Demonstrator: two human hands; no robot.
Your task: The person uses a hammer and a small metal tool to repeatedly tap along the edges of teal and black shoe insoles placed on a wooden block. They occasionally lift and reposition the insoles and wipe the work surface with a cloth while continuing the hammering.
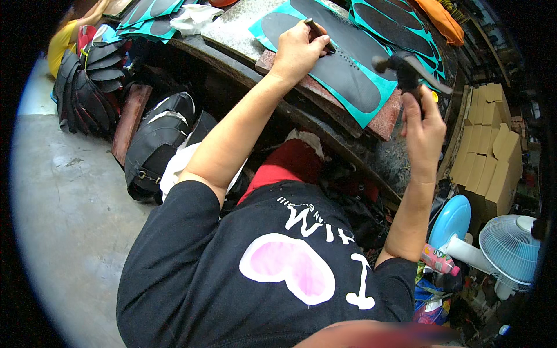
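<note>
My left hand point(297, 53) is closed around a dark punch point(313, 28), its lower end on a sheet point(362, 93) of teal material with dark grey sole-shaped panels. Small dark holes or dots run in rows beside the punch tip. Raised at the right, my right hand point(426, 129) grips a hammer point(408, 72) by its handle. The hammer's head is slightly blurred, above the sheet's right edge. Beneath the sheet lies a reddish stone slab point(390, 119) on the workbench.
Similar sheets are stacked at the back right point(400, 26) and back left point(152, 20). An orange cloth point(442, 22) lies beyond. Cardboard boxes point(487, 151) and a fan point(510, 249) stand at right. Another person in a yellow top point(60, 47) is at far left, near a bundle of black pieces point(87, 87).
</note>
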